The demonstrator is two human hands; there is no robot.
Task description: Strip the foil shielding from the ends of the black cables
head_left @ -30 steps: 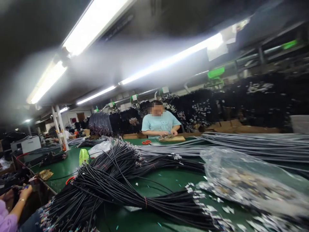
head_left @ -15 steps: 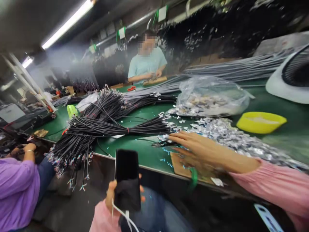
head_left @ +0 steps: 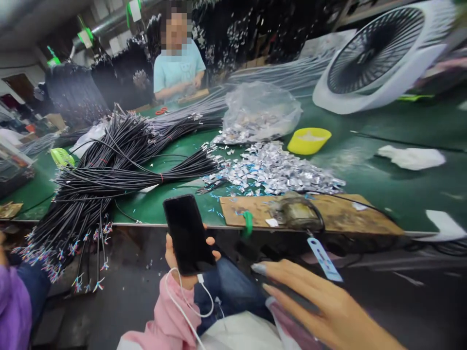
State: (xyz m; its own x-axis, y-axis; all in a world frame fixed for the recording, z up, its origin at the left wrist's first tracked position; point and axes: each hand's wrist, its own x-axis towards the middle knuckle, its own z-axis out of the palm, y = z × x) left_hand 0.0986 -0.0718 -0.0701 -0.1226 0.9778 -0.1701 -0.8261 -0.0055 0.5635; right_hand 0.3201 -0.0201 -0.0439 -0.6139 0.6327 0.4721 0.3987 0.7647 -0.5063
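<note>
My left hand is wrapped round a black smartphone, held upright over my lap with its screen dark. A white cable is plugged into the phone's lower end and loops over my wrist. At the lower right, my right hand is in the air below the table edge, fingers stretched out and holding nothing that I can see. A whitish cover sits on one fingertip. Nearby, a light blue tag hangs from the bench edge, under a wooden board that carries a small worn device.
Bundles of black cables spread over the green table. Silver foil scraps, a clear plastic bag, a yellow scoop-like container and a white fan lie beyond. A person works opposite; a purple sleeve shows at left.
My right hand has left the foil scraps and come down toward me, below the table edge. The phone stays in my left hand. My view has swung to the right, showing more of the fan.
</note>
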